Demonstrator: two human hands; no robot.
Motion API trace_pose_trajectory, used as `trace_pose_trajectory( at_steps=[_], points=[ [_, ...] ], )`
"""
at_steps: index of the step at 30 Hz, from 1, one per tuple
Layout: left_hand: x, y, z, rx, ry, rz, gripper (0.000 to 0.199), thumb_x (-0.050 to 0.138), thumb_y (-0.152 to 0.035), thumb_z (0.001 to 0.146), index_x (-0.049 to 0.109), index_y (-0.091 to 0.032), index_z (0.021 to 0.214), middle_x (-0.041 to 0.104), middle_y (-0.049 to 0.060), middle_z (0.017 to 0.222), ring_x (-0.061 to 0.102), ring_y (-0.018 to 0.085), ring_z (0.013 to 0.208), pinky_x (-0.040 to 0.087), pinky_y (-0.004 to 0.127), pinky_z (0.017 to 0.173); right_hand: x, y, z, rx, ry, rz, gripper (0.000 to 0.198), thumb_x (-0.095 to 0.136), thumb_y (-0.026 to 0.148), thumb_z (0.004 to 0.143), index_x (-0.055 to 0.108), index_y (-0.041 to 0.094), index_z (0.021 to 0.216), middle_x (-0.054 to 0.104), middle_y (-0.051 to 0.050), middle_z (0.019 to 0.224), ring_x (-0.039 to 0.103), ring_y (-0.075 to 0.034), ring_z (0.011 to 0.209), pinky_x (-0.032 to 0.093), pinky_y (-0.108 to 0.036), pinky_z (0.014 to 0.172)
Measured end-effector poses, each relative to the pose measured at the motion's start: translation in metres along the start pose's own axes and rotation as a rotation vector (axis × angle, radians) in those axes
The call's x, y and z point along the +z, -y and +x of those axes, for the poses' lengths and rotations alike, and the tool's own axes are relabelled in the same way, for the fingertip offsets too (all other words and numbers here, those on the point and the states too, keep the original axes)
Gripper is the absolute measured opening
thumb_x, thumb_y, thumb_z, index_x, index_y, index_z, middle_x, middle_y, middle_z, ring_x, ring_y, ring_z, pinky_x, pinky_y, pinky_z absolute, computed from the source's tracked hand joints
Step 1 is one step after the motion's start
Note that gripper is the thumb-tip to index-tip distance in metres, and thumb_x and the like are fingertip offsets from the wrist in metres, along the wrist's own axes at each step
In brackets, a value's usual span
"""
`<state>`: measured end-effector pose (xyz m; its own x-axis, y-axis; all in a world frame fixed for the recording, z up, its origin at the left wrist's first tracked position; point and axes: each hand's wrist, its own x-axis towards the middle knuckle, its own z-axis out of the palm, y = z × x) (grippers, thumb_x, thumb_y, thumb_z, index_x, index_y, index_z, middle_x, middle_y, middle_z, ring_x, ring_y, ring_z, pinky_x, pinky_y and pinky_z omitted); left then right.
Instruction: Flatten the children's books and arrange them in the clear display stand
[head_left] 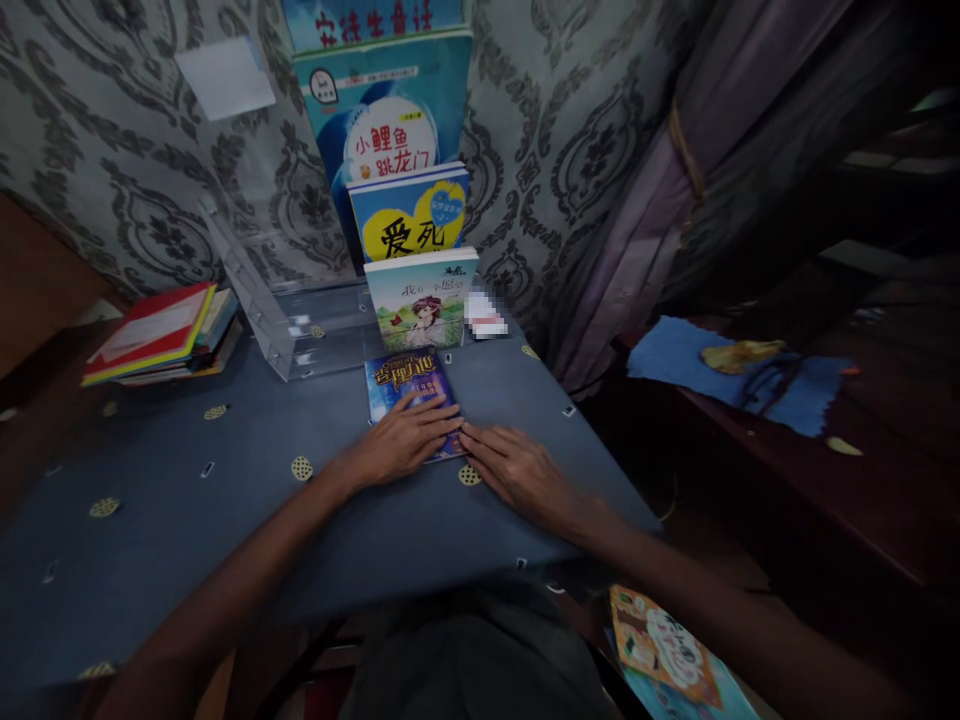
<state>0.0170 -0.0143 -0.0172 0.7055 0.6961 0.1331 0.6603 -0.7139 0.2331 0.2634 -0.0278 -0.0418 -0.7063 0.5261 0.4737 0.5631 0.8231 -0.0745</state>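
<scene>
A small dark blue book with gold lettering lies on the cloth-covered table before me. My left hand rests flat across its lower part, fingers stretched out. At the book's lower right edge, my right hand touches it with extended fingertips. Just behind stands a clear stepped display rack. Its right side bears several upright books: a green book with a drawn child, a blue and yellow book, and taller blue picture books farther up.
A stack of books with a red cover sits at the table's left. A white card is at the upper left. To the right, a dark red bench holds a blue cloth. More books lie low at my right.
</scene>
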Motion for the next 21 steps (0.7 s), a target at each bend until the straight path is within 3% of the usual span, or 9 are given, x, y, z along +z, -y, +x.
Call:
trace_pose_trajectory(
  at_steps=[12, 21],
  points=[
    [0.001, -0.024, -0.024, 0.031, 0.001, 0.144, 0.049, 0.030, -0.041, 0.108, 0.036, -0.025, 0.154, 0.048, 0.006, 0.156, 0.035, 0.019, 0.150, 0.022, 0.050, 0.125, -0.006, 0.009, -0.007, 0.033, 0.026, 0.056, 0.041, 0.050, 0.015, 0.098, 0.061, 0.019, 0.137, 0.069, -0.014, 0.133, 0.066, -0.026, 0.122, 0.057, -0.045, 0.100],
    [0.012, -0.036, -0.041, 0.031, -0.057, 0.307, 0.050, 0.032, -0.041, 0.108, 0.039, -0.021, 0.153, 0.051, 0.009, 0.153, 0.042, 0.022, 0.147, 0.019, 0.050, 0.126, 0.000, 0.009, -0.015, 0.020, 0.009, 0.058, 0.041, 0.049, 0.014, 0.099, 0.060, 0.017, 0.138, 0.068, -0.015, 0.134, 0.067, -0.025, 0.120, 0.058, -0.046, 0.099]
  ],
)
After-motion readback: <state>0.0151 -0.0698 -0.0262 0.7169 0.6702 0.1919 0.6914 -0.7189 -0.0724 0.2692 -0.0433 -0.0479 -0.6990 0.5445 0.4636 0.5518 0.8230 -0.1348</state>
